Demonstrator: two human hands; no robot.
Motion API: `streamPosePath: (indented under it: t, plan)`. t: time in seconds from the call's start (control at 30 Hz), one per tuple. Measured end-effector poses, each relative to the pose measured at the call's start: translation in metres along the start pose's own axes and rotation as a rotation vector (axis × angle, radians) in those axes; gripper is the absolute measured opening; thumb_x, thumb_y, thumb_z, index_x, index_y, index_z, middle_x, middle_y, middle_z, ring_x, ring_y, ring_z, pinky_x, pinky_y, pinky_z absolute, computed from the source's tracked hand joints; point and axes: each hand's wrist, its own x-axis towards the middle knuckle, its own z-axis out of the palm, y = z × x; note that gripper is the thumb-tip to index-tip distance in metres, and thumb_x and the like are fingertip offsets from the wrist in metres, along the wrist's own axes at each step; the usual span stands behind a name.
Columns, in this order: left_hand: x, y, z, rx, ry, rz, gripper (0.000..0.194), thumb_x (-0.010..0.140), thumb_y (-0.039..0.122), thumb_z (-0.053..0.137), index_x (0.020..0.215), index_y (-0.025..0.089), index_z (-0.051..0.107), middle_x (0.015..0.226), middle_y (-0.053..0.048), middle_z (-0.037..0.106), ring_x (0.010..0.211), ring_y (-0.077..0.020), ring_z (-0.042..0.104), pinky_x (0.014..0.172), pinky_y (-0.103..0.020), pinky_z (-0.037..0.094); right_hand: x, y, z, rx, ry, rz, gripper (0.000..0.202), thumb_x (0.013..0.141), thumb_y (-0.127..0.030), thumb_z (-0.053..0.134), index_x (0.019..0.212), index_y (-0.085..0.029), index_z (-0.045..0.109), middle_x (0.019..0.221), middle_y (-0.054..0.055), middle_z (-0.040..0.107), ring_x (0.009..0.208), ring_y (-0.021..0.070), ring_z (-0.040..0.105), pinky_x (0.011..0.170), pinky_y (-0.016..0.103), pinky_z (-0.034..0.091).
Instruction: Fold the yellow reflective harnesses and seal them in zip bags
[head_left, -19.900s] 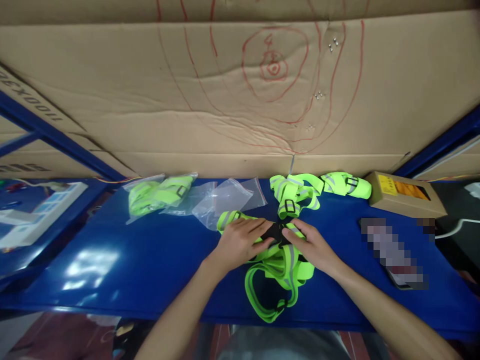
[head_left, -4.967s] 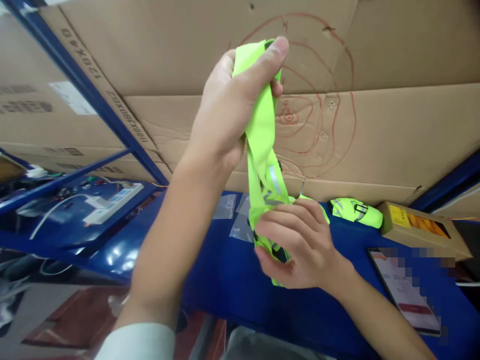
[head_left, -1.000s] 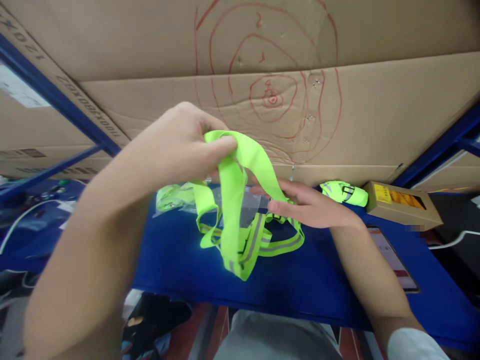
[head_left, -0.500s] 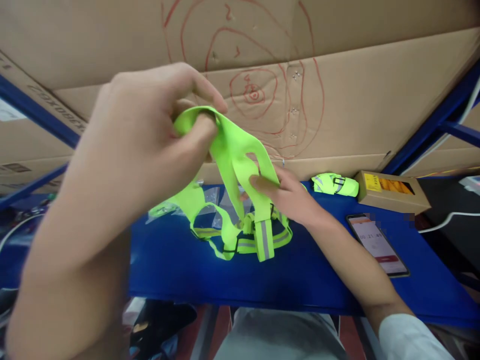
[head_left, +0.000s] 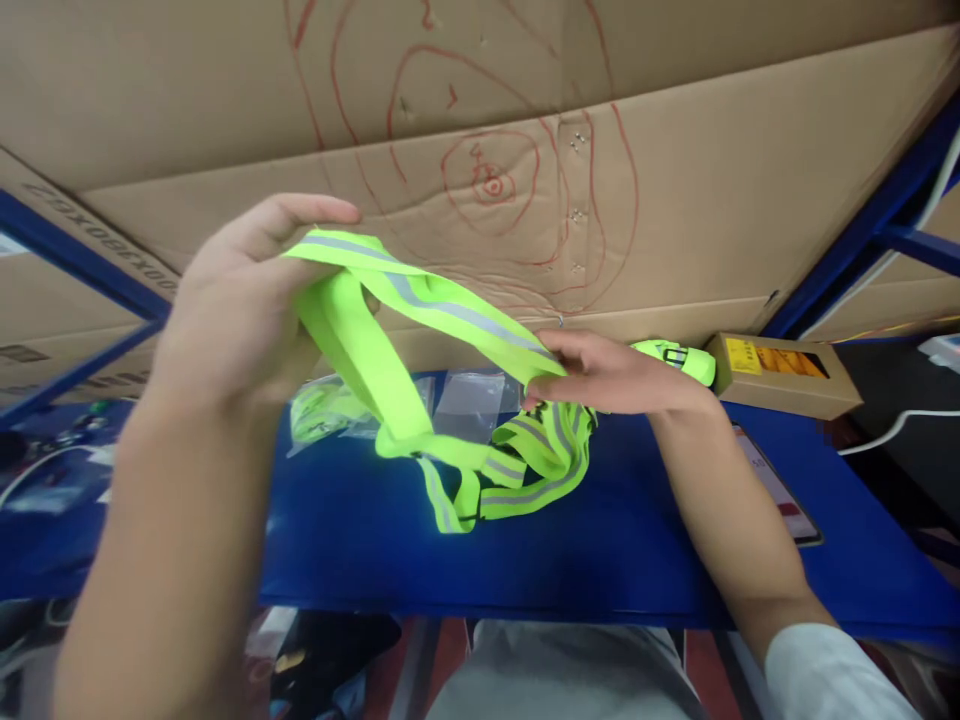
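Note:
A neon yellow-green reflective strap harness [head_left: 465, 318] with grey stripes stretches between my hands above the blue table. My left hand [head_left: 251, 285] is raised at the left and holds a loop of the strap; its index finger points over the top. At the right, my right hand [head_left: 600, 370] pinches the other end of the stretched strap between thumb and fingers. The rest of the harness hangs down and lies in loose loops with black buckles on the table below. Part of the strap is hidden behind my left hand.
Clear plastic bags [head_left: 469, 400] lie behind the harness, one with neon material [head_left: 322, 408] inside. A rolled neon bundle [head_left: 694, 365] sits beside a small cardboard box [head_left: 787, 375] at the right. A phone [head_left: 787, 505] lies partly under my right forearm. Cardboard [head_left: 697, 210] stands behind the blue table [head_left: 600, 560].
My left hand has moved left and slightly down, and my right hand a little right. The strap is now spread wider between them, with its grey-striped face showing.

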Motion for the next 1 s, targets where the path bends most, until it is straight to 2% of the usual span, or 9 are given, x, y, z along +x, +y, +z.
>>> streamPosePath:
  t: [0.13,0.3,0.4,0.57,0.63,0.7,0.83,0.93,1.0]
  plan:
    - [-0.001,-0.013,-0.009,0.327,0.037,0.236,0.03,0.084,0.014,0.061,0.111,0.022,0.07,0.086,0.0,0.069,0.069,-0.0161,0.066,0.066,-0.03,0.055,0.0,0.011,-0.015,0.072,-0.07,0.04,0.021,0.089,-0.028,0.068,0.105,-0.02,0.058,0.088,-0.002,0.065,0.071,0.0118,0.061,0.059,0.023,0.045]
    - [-0.003,-0.018,-0.021,0.814,0.073,0.512,0.035,0.085,0.012,0.054,0.112,0.021,0.074,0.116,-0.003,0.072,0.111,-0.0234,0.065,0.104,-0.036,0.047,0.004,0.024,-0.023,-0.127,-0.048,-0.058,0.033,0.088,-0.036,0.072,0.114,-0.02,0.061,0.114,0.003,0.066,0.098,0.0173,0.06,0.082,0.028,0.051]
    - [-0.002,-0.019,-0.024,0.728,0.107,0.38,0.031,0.09,0.018,0.053,0.114,0.022,0.072,0.1,-0.002,0.073,0.095,-0.0218,0.07,0.085,-0.036,0.055,0.006,0.028,-0.024,-0.21,0.04,-0.05,0.033,0.092,-0.038,0.067,0.119,-0.02,0.063,0.117,0.005,0.066,0.102,0.0199,0.059,0.086,0.031,0.05]
    - [0.004,-0.02,-0.021,0.223,0.043,-0.039,0.028,0.082,0.025,0.068,0.107,0.025,0.056,0.077,0.001,0.07,0.069,-0.0224,0.071,0.057,-0.034,0.056,0.006,0.024,-0.019,-0.064,0.111,0.032,0.031,0.1,-0.044,0.054,0.117,-0.02,0.064,0.112,0.006,0.069,0.095,0.0182,0.061,0.083,0.03,0.049]
    - [0.005,-0.02,-0.022,0.035,-0.066,-0.194,0.032,0.08,0.032,0.073,0.101,0.027,0.048,0.072,0.003,0.067,0.063,-0.0216,0.068,0.056,-0.036,0.057,0.007,0.023,-0.017,-0.017,0.254,0.018,0.034,0.102,-0.048,0.051,0.12,-0.021,0.062,0.108,0.004,0.068,0.088,0.0159,0.06,0.079,0.028,0.048]
    - [0.006,-0.021,-0.025,-0.082,-0.128,-0.21,0.041,0.073,0.029,0.08,0.095,0.028,0.046,0.068,0.005,0.061,0.057,-0.0165,0.061,0.057,-0.035,0.057,0.009,0.022,-0.017,0.0,0.446,-0.024,0.042,0.103,-0.057,0.046,0.12,-0.023,0.063,0.097,0.002,0.065,0.077,0.0144,0.056,0.071,0.028,0.046]
    - [0.006,-0.027,-0.043,-0.011,-0.071,0.023,0.063,0.058,0.015,0.085,0.111,0.03,0.056,0.069,0.006,0.054,0.055,-0.0103,0.047,0.054,-0.025,0.048,0.004,0.013,-0.021,0.021,0.657,-0.106,0.041,0.097,-0.062,0.057,0.102,-0.023,0.068,0.08,0.0,0.055,0.07,0.0138,0.051,0.06,0.027,0.04]
    - [0.001,-0.024,-0.054,0.423,-0.064,0.267,0.083,0.06,0.026,0.086,0.136,0.029,0.055,0.073,0.005,0.051,0.06,-0.011,0.045,0.065,-0.027,0.049,-0.012,-0.006,-0.023,0.069,0.696,-0.183,0.036,0.092,-0.058,0.066,0.1,-0.024,0.07,0.084,0.001,0.057,0.07,0.0133,0.051,0.059,0.028,0.038]
    - [-0.006,-0.017,-0.054,0.725,-0.05,0.394,0.073,0.065,0.038,0.084,0.134,0.027,0.062,0.077,0.003,0.053,0.067,-0.0121,0.046,0.081,-0.034,0.05,-0.027,-0.021,-0.022,0.13,0.678,-0.221,0.042,0.092,-0.063,0.06,0.109,-0.027,0.073,0.093,0.003,0.064,0.071,0.0147,0.053,0.06,0.032,0.041]
